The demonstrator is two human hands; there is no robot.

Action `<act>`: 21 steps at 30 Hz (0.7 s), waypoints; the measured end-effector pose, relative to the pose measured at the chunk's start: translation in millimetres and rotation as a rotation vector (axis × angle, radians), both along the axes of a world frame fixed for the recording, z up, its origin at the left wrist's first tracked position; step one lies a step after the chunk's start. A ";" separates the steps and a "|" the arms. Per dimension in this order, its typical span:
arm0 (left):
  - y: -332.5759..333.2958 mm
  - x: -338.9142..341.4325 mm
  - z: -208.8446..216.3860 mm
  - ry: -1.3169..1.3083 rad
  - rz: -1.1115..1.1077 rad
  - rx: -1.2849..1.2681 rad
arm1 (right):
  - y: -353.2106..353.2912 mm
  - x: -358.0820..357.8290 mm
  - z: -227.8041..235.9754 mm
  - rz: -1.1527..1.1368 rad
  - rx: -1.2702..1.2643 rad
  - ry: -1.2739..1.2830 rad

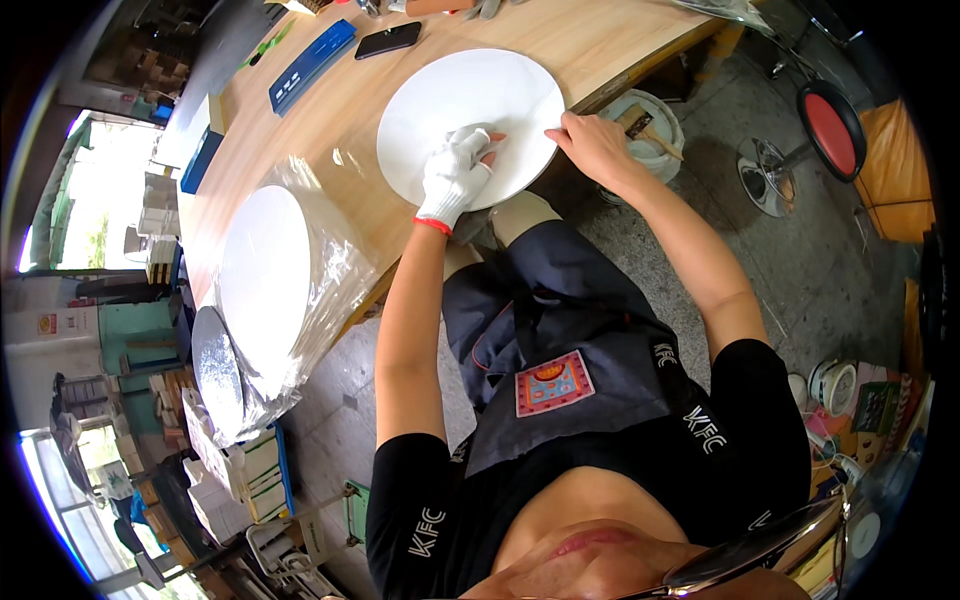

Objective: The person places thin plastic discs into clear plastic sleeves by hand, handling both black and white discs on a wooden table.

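Note:
A large white round board (pixel 440 100) lies flat on the wooden table, near its front edge. My left hand (pixel 455 178) wears a white knit glove with a red cuff and bare fingertips. It rests on the board's lower middle, its fingers bent, with thumb and forefinger apart; I see nothing held in it. At the board's right edge is my bare right hand (pixel 597 147), fingers curled and thumb and fingertips pinching the rim. The fingers' undersides are hidden.
Left on the wooden table (pixel 345 205), clear plastic wraps a stack of white round boards (pixel 265 285) beside a silver disc (pixel 217 365). A long blue box (pixel 312 65) and a phone (pixel 388 40) lie behind. A bucket with a brush (pixel 655 135) and a red-seated stool (pixel 832 130) stand right.

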State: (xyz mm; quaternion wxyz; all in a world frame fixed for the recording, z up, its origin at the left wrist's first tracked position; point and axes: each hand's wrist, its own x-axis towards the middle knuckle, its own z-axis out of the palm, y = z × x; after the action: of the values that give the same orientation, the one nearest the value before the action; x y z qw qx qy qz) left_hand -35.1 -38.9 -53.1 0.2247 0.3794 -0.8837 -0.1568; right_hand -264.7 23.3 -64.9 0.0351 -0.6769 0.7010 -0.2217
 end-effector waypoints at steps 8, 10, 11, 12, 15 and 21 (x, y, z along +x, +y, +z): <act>-2.6 3.1 -4.9 0.078 -0.041 0.048 | -16.1 29.7 34.2 0.053 -0.107 -0.160; -3.6 2.2 -4.3 0.118 -0.048 0.108 | -24.6 29.7 31.0 0.020 -0.072 -0.458; -4.4 3.0 -5.6 0.139 -0.043 0.148 | -28.0 29.3 29.5 0.027 -0.005 -0.747; -5.7 4.1 -6.4 0.161 -0.039 0.188 | -30.0 29.1 27.4 0.035 0.065 -1.034; -5.0 9.7 -7.2 0.196 -0.031 0.256 | -29.1 29.8 18.1 -0.068 0.093 -1.365; -9.3 23.0 1.3 0.360 -0.265 0.519 | -26.7 30.9 0.2 -0.195 0.054 -1.563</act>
State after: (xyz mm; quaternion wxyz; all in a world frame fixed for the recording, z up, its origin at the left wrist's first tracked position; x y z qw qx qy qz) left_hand -12.2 -48.2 -51.8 0.2508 0.2720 -0.8021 -0.4689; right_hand -233.8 -3.4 -64.7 0.5146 -0.2592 0.5343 -0.6185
